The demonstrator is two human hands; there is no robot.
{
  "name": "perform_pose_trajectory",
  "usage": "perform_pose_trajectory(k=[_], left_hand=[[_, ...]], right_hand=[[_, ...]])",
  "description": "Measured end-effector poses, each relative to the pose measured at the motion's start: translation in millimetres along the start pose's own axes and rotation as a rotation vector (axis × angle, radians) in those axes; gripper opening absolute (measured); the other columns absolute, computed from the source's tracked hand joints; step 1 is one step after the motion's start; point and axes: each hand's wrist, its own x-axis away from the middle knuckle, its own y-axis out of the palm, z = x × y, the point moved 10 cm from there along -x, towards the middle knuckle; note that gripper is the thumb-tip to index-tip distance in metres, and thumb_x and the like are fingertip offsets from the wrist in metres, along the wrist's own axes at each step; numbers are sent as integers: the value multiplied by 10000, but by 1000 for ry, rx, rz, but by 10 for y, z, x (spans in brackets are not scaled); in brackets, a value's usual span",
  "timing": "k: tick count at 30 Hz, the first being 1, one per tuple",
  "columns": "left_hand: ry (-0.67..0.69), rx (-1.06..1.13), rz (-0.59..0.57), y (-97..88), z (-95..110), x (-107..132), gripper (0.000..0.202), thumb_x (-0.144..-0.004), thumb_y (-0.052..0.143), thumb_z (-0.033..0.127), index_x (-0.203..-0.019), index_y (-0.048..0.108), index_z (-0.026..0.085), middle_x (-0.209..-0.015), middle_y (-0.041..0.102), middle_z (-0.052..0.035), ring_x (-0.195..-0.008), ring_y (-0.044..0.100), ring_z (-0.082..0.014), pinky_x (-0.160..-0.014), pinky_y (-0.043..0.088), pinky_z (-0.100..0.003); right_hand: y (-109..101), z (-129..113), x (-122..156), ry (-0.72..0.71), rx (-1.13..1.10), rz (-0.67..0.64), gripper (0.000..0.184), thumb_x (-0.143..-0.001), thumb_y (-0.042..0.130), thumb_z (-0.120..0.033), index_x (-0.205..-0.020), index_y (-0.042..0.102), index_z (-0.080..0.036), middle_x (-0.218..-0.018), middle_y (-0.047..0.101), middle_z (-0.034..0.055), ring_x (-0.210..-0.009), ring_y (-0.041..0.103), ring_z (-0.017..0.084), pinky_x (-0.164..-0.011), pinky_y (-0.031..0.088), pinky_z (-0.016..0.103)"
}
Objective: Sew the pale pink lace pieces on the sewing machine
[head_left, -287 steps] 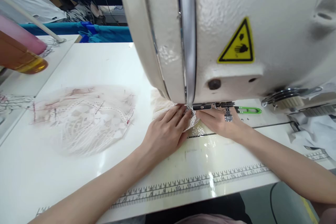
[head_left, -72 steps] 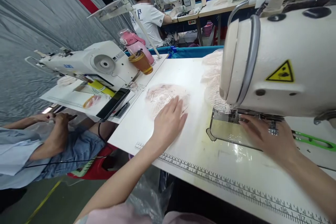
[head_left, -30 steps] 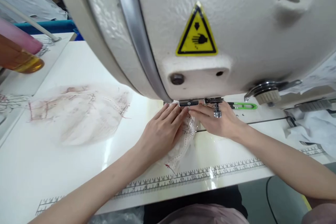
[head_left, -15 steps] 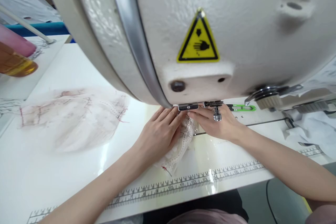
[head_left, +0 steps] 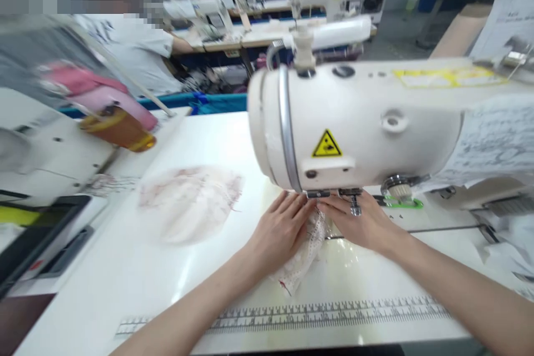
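Note:
A strip of white eyelet lace fabric (head_left: 312,242) with a red thread at its near end lies under the sewing machine head (head_left: 367,117). My left hand (head_left: 287,222) rests flat on the lace's left side, fingers stretched toward the needle area. From the right, my right hand (head_left: 359,219) reaches in with extended fingers, their tips at the lace's upper end beside the left fingertips. The machine's lower metal parts cover some of the right fingers, and the needle itself cannot be made out. Both hands lie low on the white table (head_left: 217,311).
Sheer white fabric with reddish edges (head_left: 189,206) lies to the left. Green thread snips (head_left: 403,202) lie behind my right hand. A printed ruler (head_left: 308,316) runs along the front edge. An amber container (head_left: 120,128) stands at the left; a person in a white shirt (head_left: 129,50) sits beyond.
My view has tilted up and drawn back, so the room behind the machine now shows. Both hands keep their places on the lace.

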Motion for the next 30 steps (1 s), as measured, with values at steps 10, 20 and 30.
perform_pose_trajectory(k=[10, 20, 30], left_hand=[[250, -99, 123, -522, 309, 360, 513, -934, 413, 540, -1206, 608, 151, -1246, 638, -108, -1022, 620, -244, -751, 520, -368], [2, 67, 224, -653, 170, 784, 284, -951, 362, 117, -1158, 549, 170, -1180, 668, -95, -955, 677, -160, -691, 562, -219], [94, -15, -35, -478, 49, 11, 168, -892, 518, 218, -1052, 532, 172, -835, 672, -32, -722, 653, -193, -594, 468, -292]], right_hand=[[-30, -92, -15, -57, 101, 20, 323, -797, 499, -40, -1055, 642, -170, -1108, 704, 21, -822, 662, 192, -757, 477, 381], [-119, -80, -46, -47, -67, 46, 271, -813, 451, -102, -982, 642, -194, -1021, 690, 22, -782, 602, 162, -740, 385, 336], [-167, -87, -29, -67, -78, 103, 200, -918, 490, -165, -908, 678, -231, -922, 707, -31, -769, 586, 126, -706, 327, 309]])
